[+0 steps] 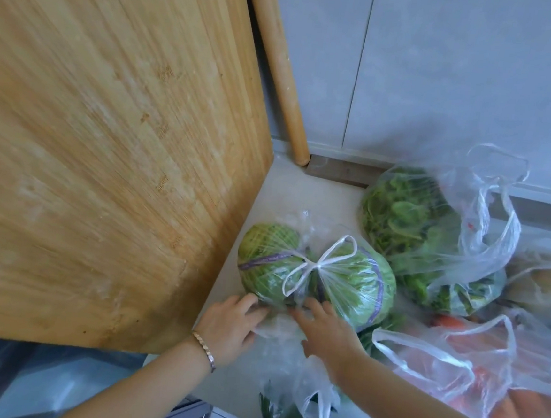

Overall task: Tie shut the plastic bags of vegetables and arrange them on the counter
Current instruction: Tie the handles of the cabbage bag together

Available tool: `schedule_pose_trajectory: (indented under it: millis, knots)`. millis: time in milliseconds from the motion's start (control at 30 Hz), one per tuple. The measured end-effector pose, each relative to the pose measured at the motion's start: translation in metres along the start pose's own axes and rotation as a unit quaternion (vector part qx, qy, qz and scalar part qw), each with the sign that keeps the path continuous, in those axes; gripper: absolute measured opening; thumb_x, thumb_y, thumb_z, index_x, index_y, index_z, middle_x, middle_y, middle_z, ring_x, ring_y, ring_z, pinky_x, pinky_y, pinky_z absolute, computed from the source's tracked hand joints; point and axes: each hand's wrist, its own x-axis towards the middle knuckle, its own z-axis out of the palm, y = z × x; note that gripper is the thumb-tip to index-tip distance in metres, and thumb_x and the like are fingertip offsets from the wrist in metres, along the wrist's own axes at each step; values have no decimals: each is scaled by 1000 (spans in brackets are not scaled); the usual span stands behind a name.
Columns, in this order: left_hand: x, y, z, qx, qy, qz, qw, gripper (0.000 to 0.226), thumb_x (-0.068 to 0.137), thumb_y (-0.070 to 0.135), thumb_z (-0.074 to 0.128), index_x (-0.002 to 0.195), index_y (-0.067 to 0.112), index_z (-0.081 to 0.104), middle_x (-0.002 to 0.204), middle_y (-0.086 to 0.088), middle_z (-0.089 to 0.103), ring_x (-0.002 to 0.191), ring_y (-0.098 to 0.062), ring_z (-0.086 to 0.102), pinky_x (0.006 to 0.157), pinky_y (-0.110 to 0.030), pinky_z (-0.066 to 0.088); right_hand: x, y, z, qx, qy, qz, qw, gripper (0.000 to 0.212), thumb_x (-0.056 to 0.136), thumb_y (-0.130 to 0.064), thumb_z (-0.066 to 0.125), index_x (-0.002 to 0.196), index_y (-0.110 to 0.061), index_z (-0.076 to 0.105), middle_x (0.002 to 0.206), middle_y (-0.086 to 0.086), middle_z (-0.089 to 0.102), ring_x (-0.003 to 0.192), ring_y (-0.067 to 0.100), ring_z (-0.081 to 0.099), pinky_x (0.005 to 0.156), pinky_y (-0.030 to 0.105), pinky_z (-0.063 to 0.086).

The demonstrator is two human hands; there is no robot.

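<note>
A clear plastic bag of cabbages [354, 282] lies on the pale counter [327, 206], its handles tied in a bow [315, 265]. My left hand [230, 328], with a bracelet at the wrist, touches the bag's near left edge with relaxed fingers. My right hand [327, 330] rests against the bag's near side, fingers spread. Behind it sits an untied bag of leafy greens [406, 227] with loose handles. An open bag of carrots [485, 387] lies to the right.
A large bamboo cutting board [105, 160] leans upright on the left, with a wooden rolling pin [279, 69] against the grey tiled wall. Another bag of greens [289, 413] hangs at the counter's near edge. More bagged produce [541, 282] sits far right.
</note>
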Motion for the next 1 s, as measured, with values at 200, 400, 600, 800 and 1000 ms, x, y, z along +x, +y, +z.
schedule_pose_trajectory:
  millis: [200, 400, 600, 800, 1000]
  knots:
    - [26, 5, -87, -74, 139, 13, 987, 23, 78, 39, 58, 67, 24, 71, 67, 10, 63, 60, -9, 54, 52, -13, 37, -22, 15, -78, 151, 83, 18, 985, 32, 88, -40, 54, 110, -20, 64, 111, 0, 64, 110, 16, 52, 89, 24, 39]
    - [46, 22, -136, -257, 107, -64, 958, 34, 72, 43, 52, 54, 15, 57, 48, 7, 43, 54, -10, 45, 49, -18, 31, -27, 15, -111, 299, 128, 25, 945, 11, 83, -33, 63, 79, -25, 57, 61, -12, 45, 55, -1, 47, 52, 9, 34]
    - [34, 17, -115, -298, 61, -102, 947, 29, 59, 37, 45, 48, 11, 42, 44, 4, 34, 47, -9, 34, 47, -19, 23, -5, 26, -90, 527, 154, 139, 824, 29, 82, 2, 56, 66, -22, 52, 31, -10, 36, 29, 4, 33, 34, 9, 24]
    - [-4, -5, -66, -230, -4, -173, 958, 22, 60, 35, 45, 48, 18, 39, 43, 8, 25, 42, -5, 29, 47, -22, 23, -18, 33, -43, 454, 154, 195, 856, 35, 79, 4, 45, 65, -28, 52, 49, -6, 41, 45, 10, 35, 44, 17, 31]
    - [28, 6, -105, -739, 68, -391, 544, 38, 74, 11, 56, 36, 16, 50, 32, 6, 36, 26, -7, 32, 32, -10, 27, -40, 43, -70, 771, 140, 223, 580, 20, 90, 2, 43, 101, -9, 55, 50, 2, 47, 42, 13, 33, 37, 19, 33]
